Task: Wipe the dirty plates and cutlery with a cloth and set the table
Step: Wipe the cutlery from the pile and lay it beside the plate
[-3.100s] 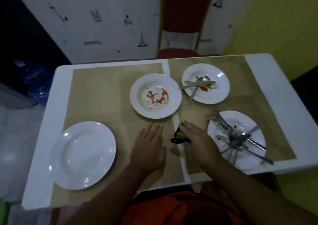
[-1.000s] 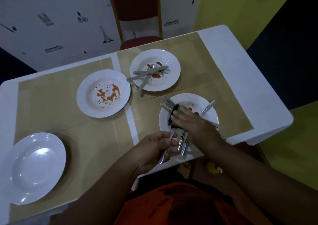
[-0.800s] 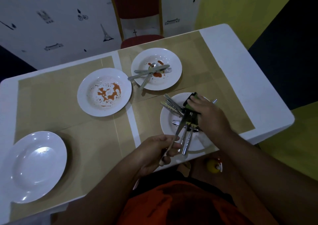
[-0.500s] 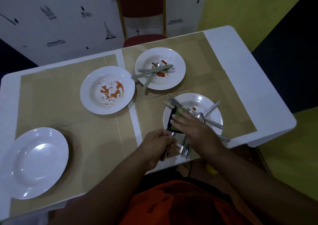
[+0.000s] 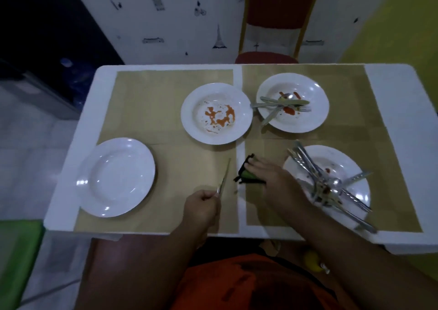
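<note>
While one table [image 5: 391, 96] holds four plates [image 5: 189, 113], one clean by the front left corner and three dirty, the left hand [image 5: 201, 209] grips one knife [image 5: 224, 177] near the front edge and the right hand [image 5: 272, 181] holds the one cloth [image 5: 246, 177] beside it. I think a place is being set: next the knife must lie straight by the clean plate [image 5: 116, 177]. Three pieces lie on the far right plate [image 5: 312, 118]; the front right pile [image 5: 329, 186] I cannot count.

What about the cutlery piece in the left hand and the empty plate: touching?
Apart. The head view shows bare placemat between the cutlery piece and the empty plate.
</note>
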Action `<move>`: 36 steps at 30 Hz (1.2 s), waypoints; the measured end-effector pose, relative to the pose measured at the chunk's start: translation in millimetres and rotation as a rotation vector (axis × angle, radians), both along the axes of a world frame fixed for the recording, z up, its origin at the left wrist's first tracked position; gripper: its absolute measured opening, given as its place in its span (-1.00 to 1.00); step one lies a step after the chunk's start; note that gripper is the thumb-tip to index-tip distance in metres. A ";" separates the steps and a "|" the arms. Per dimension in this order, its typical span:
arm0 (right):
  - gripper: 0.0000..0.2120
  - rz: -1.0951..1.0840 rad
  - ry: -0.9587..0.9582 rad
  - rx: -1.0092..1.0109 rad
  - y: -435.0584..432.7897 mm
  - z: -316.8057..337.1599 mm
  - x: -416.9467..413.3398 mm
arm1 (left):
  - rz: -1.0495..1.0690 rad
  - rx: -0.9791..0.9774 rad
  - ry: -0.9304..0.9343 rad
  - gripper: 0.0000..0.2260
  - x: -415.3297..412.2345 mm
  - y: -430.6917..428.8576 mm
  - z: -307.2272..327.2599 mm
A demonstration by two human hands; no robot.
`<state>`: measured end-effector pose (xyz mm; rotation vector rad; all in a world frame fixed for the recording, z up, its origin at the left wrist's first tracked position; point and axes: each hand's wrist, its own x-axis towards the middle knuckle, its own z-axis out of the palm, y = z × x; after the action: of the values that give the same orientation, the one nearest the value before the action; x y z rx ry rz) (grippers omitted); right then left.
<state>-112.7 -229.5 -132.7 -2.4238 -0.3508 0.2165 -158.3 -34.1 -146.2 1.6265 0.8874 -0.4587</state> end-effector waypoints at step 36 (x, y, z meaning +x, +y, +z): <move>-0.40 0.365 0.074 -0.248 119.8 -45.2 0.2 | -1.051 0.860 -0.431 -0.47 -18.0 132.8 -61.1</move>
<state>-112.5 -109.7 -177.9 -2.5671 -0.7721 0.5363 -176.3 98.6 -207.3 2.8136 -0.2452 -0.4034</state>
